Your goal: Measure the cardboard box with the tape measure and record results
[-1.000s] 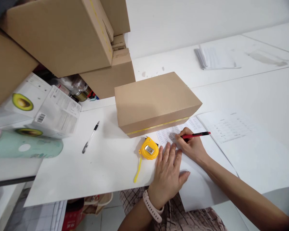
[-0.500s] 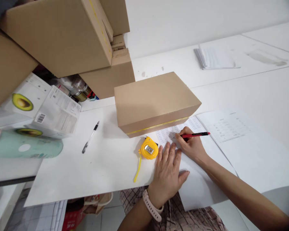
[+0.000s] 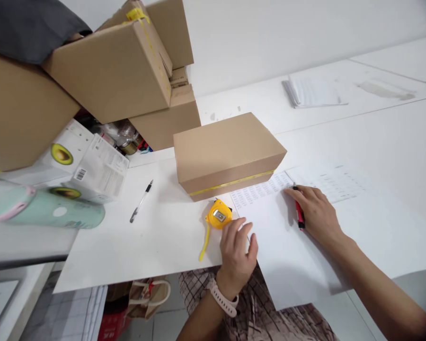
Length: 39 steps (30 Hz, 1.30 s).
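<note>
My right hand is low over the printed sheets, its thumb and fingers closed around a red and black pen. The pen lies slanted along the palm side, its dark ends pointing away from me and toward me. My left hand, with a pale pink watch band on the wrist, has its fingers loosely bent and apart. Its fingertips are just beside a yellow tape measure with a yellow strap. Under both sits the printed paper, partly beneath a closed cardboard box sealed with yellow tape.
A clear pen with a black grip lies left of the tape measure. White avocado-printed boxes and a mint-green bottle stand at left, under large stacked cartons. A paper stack rests at the back right.
My right hand has moved right, away from the printed rows, and the pen has turned from sideways to lengthwise. My left hand has lifted off the paper, its fingers now bent.
</note>
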Available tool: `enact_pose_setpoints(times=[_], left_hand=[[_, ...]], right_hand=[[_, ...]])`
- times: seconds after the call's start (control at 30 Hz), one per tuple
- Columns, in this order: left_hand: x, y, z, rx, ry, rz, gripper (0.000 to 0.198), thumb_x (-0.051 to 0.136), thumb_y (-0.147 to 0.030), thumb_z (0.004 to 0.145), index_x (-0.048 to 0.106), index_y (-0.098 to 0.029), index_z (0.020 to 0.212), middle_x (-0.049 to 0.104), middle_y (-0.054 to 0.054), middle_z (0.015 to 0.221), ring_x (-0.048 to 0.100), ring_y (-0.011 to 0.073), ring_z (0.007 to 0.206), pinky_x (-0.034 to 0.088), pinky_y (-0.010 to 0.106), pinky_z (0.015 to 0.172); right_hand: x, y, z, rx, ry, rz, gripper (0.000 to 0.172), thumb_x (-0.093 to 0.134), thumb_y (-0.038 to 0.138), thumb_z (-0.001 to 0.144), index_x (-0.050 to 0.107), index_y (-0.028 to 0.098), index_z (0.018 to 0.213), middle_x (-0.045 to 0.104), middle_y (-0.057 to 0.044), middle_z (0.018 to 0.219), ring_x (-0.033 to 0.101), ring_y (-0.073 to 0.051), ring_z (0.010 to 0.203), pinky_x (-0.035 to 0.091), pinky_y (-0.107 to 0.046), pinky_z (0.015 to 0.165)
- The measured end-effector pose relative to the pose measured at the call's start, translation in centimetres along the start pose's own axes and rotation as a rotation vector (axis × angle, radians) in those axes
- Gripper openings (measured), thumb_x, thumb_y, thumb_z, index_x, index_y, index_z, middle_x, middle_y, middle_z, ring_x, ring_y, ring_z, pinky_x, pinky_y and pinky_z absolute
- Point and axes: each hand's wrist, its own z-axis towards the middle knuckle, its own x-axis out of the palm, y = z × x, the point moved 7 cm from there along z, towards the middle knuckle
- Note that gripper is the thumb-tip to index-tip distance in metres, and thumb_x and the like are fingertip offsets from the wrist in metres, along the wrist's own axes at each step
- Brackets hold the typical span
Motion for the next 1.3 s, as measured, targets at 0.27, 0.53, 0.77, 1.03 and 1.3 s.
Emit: enact_pose_setpoints(times=[0.27, 0.53, 0.77, 1.03, 1.3], left_hand=[[-1.7, 3.7, 0.0, -0.29, -0.171, 0.23, 0.052, 0.07, -0.026, 0.087, 0.051, -0.019, 0.134, 0.044, 0.021, 0.152, 0.037, 0.0388, 0.144, 0.033, 0.063, 0.114], [-2.5, 5.1, 1.1, -0.484, 0.188, -0.119, 0.051, 0.074, -0.025, 0.079, 0.059, -0.021, 0.128, 0.067, 0.013, 0.125, 0.061, 0.0315, 0.119, 0.046, 0.052, 0.105], [-1.3, -1.8, -3.5, -0.532, 0.57, -0.859, 0.056, 0.081, -0.046, 0.078, 0.062, -0.021, 0.124, 0.07, 0.009, 0.119, 0.066, 0.0242, 0.102, 0.052, 0.034, 0.088], [-6.5, 2.7, -4.5, -0.74, 0.32, -0.889, 0.053, 0.088, -0.033, 0.065, 0.07, -0.019, 0.113, 0.074, 0.006, 0.1, 0.068, 0.0217, 0.086, 0.051, 0.029, 0.074], [-16.8, 14.3, 4.0, -0.776, -0.234, -0.846, 0.038, 0.077, -0.047, 0.079, 0.069, -0.016, 0.099, 0.074, 0.005, 0.086, 0.068, 0.0173, 0.071, 0.049, 0.025, 0.062]], right_hand=[[1.2, -0.6, -0.2, 0.027, -0.107, 0.057, 0.06, 0.04, -0.003, 0.081, 0.065, 0.019, 0.13, 0.072, -0.009, 0.124, 0.062, -0.029, 0.109, 0.051, -0.04, 0.086], [-1.5, 0.7, -0.7, 0.11, -0.176, 0.362, 0.035, 0.044, 0.017, 0.094, 0.073, 0.017, 0.114, 0.072, -0.018, 0.118, 0.062, -0.036, 0.108, 0.051, -0.052, 0.089], [-3.1, 10.1, -5.2, 0.059, 0.45, 1.377, 0.043, 0.048, 0.057, 0.099, 0.072, 0.021, 0.097, 0.07, -0.006, 0.087, 0.064, -0.021, 0.081, 0.052, -0.034, 0.072], [-4.2, 5.8, -4.0, 0.25, 0.491, 1.477, 0.04, 0.071, 0.06, 0.084, 0.073, 0.021, 0.087, 0.064, -0.004, 0.078, 0.053, -0.015, 0.067, 0.047, -0.03, 0.059], [-8.6, -4.1, 10.8, 0.46, 0.021, 1.628, 0.012, 0.075, 0.016, 0.084, 0.068, 0.019, 0.076, 0.058, 0.003, 0.068, 0.05, -0.008, 0.061, 0.042, -0.025, 0.058]])
